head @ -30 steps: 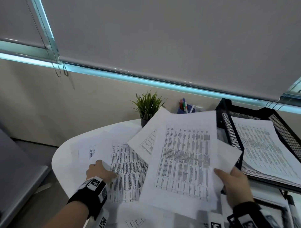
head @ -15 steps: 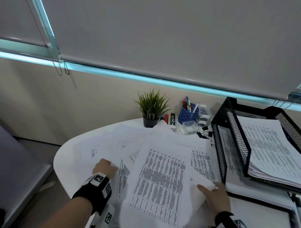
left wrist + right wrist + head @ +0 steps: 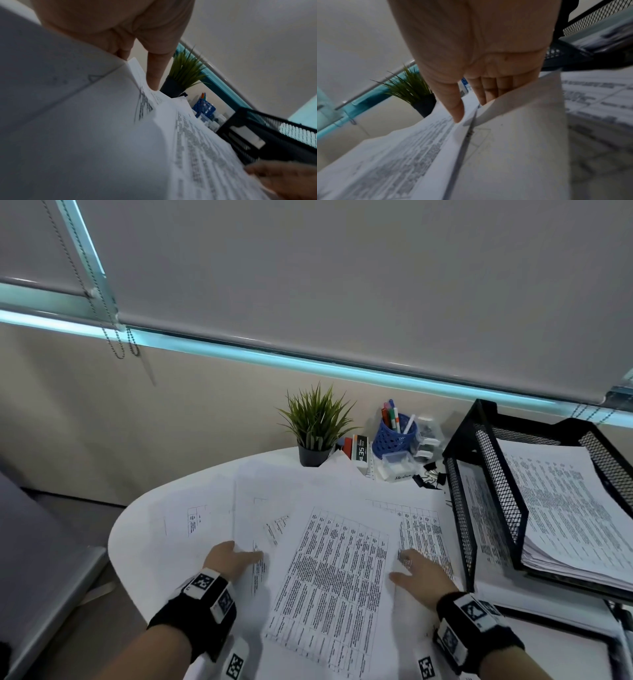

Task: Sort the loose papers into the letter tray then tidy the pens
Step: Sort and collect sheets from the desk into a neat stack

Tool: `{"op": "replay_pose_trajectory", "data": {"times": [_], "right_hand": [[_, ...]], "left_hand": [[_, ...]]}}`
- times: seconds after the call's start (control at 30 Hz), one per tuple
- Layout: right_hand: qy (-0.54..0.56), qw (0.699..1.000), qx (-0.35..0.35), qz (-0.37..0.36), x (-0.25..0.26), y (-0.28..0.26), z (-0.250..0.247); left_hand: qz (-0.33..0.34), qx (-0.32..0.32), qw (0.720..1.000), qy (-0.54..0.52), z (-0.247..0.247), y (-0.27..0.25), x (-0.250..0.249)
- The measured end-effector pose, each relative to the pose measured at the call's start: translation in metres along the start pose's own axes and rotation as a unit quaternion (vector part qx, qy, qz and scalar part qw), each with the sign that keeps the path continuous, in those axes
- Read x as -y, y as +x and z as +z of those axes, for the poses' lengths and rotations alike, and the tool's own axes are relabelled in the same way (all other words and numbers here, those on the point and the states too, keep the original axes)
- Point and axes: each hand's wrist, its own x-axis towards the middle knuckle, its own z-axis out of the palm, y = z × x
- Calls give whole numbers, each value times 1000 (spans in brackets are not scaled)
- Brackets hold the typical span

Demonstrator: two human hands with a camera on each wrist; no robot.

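Note:
Loose printed papers lie fanned over the white round table. My left hand is at their left edge. Its thumb lies on a printed sheet, and its fingers are tucked behind that sheet's edge. My right hand rests flat on the papers' right side, thumb on one sheet; a raised edge hides the fingertips. The black mesh letter tray stands at the right with a stack of papers in its top tier. Pens stand in a blue cup.
At the back of the table are a small potted plant, small boxes, clear plastic containers and black binder clips. The table's left edge drops to the floor. A wall and a window blind are behind.
My right hand has lowered the sheets it held in the air onto the spread papers and now lies flat on them. My left hand has stayed at the left edge.

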Motion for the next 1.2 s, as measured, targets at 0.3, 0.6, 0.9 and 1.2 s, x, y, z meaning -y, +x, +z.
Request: {"op": "replay_pose_trajectory", "data": {"times": [0.3, 0.6, 0.9, 1.2], "right_hand": [[34, 997, -2, -73, 11, -24, 38], [-32, 984, -115, 129, -20, -13, 17], [-48, 978, -85, 186, -20, -9, 6], [-8, 998, -54, -8, 40, -29, 40]], "left_hand": [[18, 113, 992, -43, 1, -9, 19], [23, 27, 993, -117, -37, -1, 38], [15, 66, 986, -152, -56, 15, 60], [59, 21, 993, -104, -48, 10, 33]]}}
